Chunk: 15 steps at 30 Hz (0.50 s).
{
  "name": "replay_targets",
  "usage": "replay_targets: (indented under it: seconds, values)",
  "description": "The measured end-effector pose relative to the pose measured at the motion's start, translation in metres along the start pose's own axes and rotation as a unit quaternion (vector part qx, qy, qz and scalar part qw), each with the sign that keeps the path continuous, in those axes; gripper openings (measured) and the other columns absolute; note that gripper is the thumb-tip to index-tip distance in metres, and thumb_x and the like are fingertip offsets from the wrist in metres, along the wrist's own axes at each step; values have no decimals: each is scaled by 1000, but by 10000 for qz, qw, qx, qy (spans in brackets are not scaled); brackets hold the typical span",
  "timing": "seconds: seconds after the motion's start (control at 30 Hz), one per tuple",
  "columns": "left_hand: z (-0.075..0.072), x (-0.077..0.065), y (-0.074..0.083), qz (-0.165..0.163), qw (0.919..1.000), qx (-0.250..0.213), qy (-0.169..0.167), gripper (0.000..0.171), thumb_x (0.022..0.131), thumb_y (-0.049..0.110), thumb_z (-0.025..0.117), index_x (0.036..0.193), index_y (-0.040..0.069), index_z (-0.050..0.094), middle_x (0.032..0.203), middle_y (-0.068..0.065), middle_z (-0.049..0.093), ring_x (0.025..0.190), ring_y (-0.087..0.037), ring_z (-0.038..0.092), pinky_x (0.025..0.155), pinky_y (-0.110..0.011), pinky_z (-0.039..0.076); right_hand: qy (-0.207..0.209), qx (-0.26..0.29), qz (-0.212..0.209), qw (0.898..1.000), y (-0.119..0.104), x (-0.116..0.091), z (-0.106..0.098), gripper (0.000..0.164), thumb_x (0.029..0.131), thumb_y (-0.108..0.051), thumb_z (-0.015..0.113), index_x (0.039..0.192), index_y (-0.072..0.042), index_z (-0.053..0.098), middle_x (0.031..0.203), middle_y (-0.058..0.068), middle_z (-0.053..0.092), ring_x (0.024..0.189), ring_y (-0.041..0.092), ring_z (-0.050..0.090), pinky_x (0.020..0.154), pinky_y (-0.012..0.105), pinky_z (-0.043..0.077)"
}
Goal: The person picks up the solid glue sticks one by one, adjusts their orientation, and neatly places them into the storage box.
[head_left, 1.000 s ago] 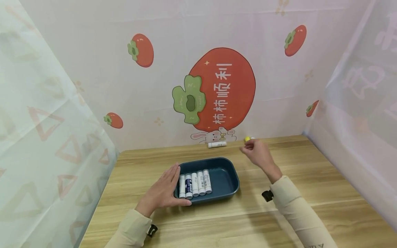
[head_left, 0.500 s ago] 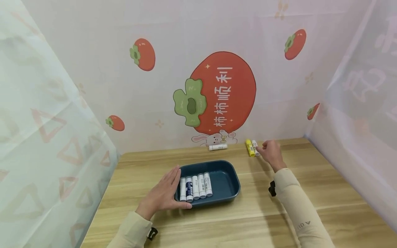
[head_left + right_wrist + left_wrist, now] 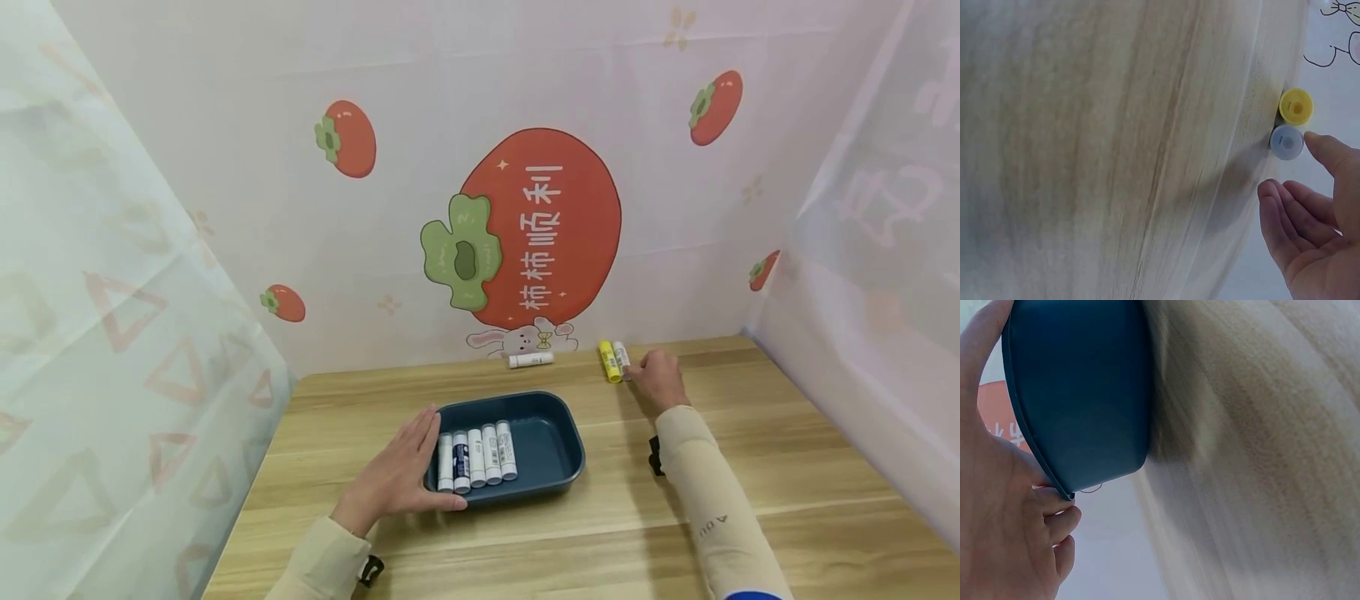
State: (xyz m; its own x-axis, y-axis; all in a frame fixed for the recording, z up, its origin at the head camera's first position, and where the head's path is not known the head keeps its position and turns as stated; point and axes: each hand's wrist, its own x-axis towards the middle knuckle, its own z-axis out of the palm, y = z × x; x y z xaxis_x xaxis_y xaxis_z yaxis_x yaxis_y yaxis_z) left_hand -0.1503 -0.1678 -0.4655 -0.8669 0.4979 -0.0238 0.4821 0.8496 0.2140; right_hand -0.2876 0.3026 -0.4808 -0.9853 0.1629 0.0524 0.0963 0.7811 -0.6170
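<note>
My left hand (image 3: 396,471) holds the left end of a dark blue tray (image 3: 562,417), thumb along the near rim and fingers at the far-left corner. In the left wrist view the tray (image 3: 1079,394) sits between thumb and fingers. Several mostly white glue sticks (image 3: 476,458), one with a dark blue label, lie side by side in the tray's left part. My right hand (image 3: 658,379) is just right of a white glue stick (image 3: 622,360), which lies against a yellow glue stick (image 3: 609,362). In the right wrist view its thumb (image 3: 1322,149) is beside the white stick's end; its fingers are apart from it.
Another white glue stick (image 3: 531,360) lies crosswise at the table's back edge, by the printed backdrop (image 3: 390,208). The wooden table (image 3: 525,550) is bounded by cloth on the left, back and right.
My right hand has moved right from in front of the yellow and white sticks, uncovering them, then edged close to the white one's right side. The left hand stays at the tray.
</note>
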Motion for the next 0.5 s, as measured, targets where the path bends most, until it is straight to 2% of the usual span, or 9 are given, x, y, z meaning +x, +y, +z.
replay_targets:
  seconds: [0.1,0.2,0.33,0.5]
  values:
    - [0,0,0,1,10000,22,8,138,77,93,60,167,-3,17,178,-18,9,166,-36,16,133,-56,25,-70,-100,47,9999,-2,1,1,39,102,-23,68,107,16,73,112,38,71,78,28,67,61,30,55]
    - [-1,1,1,10,10000,23,21,138,78,92,61,167,-4,18,178,-20,11,165,-37,17,132,-56,26,-84,-152,99,9998,-1,4,3,40,102,-24,68,108,16,73,114,37,71,82,31,69,65,34,58]
    - [-1,0,2,-9,10000,-12,6,137,78,92,61,167,-4,18,178,-20,11,165,-37,18,132,-57,26,-23,-135,72,9999,1,6,6,34,101,-19,68,102,14,76,107,35,73,79,32,70,66,39,60]
    - [-2,0,2,-17,10000,-34,-30,137,78,91,61,167,-4,18,178,-19,11,166,-37,16,133,-56,25,316,-317,-181,9988,6,6,10,27,95,-14,69,92,11,79,95,31,75,78,35,69,72,49,60]
